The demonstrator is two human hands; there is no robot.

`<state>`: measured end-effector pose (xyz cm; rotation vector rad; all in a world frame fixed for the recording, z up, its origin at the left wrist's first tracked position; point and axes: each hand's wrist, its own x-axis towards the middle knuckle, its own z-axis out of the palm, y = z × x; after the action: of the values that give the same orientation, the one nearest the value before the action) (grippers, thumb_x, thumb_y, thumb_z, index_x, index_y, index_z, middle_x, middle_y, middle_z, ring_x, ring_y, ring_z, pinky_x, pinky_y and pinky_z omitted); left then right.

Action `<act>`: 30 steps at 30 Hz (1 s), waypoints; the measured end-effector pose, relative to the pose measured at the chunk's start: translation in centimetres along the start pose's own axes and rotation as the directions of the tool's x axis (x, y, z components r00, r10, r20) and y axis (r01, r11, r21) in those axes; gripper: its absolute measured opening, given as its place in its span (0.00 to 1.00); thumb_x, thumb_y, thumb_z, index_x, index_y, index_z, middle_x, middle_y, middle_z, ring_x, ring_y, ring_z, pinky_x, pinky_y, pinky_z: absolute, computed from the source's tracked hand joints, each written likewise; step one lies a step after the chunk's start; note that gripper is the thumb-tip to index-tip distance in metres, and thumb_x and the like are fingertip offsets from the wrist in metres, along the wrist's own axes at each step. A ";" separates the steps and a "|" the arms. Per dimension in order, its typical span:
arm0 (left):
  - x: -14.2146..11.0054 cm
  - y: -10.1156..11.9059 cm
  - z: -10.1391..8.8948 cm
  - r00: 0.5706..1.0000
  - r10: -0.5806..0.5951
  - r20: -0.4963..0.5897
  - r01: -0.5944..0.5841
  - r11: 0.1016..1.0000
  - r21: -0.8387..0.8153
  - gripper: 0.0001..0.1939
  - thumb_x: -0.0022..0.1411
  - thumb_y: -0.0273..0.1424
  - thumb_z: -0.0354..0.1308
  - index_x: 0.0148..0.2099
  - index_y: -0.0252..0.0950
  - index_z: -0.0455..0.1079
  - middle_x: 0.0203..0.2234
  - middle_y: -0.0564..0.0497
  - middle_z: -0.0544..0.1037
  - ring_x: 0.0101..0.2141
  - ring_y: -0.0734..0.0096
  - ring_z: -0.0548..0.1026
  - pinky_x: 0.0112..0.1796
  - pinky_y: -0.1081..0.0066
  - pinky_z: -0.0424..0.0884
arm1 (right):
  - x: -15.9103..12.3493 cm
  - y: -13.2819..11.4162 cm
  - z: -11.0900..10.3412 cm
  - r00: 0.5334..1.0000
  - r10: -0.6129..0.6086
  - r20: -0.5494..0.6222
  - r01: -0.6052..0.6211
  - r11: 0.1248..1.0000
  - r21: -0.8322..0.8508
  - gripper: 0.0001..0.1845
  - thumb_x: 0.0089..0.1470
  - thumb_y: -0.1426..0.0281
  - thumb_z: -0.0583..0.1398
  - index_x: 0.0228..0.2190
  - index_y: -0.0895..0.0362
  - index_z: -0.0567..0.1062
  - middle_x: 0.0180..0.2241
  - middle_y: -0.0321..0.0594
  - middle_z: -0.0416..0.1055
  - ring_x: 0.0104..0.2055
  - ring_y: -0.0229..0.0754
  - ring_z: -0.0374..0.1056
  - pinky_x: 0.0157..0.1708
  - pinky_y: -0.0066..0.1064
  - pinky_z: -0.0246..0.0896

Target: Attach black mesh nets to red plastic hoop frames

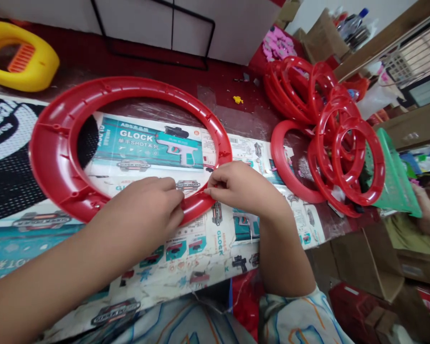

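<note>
Patterned cloth [179, 322] of your top fills the bottom middle of the frame, and your bare left forearm [57, 277] crosses the lower left toward the big red ring [53, 157], which lies ribbed side up, left of centre, on a printed sheet [157, 289] over the desk [222, 86]. Your left hand [148, 203] sits on the ring's lower rim, its fingers [175, 198] curled with little gap between them; their tips are hidden, so I cannot tell how firmly they have hold of it. Your right hand [236, 184] comes in just beside the left, thumb and forefinger bent close together at the rim; whether they pinch the ring itself or some small part, I cannot tell. You seem to be amid close work on that one stretch of rim, with both hands busy there. As I judge it, the next move calls for your left hand to steady the ring while your right fingers work finely at the edge without tilting it. More red rings [338, 157] lie heaped at the right of the frame, beside a green basket [390, 162]; a yellow piece [45, 62] lies at the upper left, and another person's hand [428, 208] shows at the right edge.
</note>
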<state>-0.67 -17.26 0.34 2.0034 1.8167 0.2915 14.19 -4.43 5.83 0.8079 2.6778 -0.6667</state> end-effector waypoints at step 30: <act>0.7 -0.4 -0.1 1.000 0.029 0.005 -0.030 0.972 0.232 0.15 0.63 0.30 0.41 0.32 0.36 0.69 0.27 0.47 0.71 0.29 0.58 0.72 0.29 0.61 0.62 | 0.4 0.2 0.3 0.988 0.094 -0.118 -0.082 0.991 0.106 0.09 0.53 0.72 0.58 0.23 0.59 0.74 0.23 0.35 0.70 0.26 0.33 0.59 0.28 0.28 0.47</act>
<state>-1.01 -16.49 0.16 2.1871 1.8964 0.0881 14.02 -4.27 5.36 1.0191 2.7163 -0.7586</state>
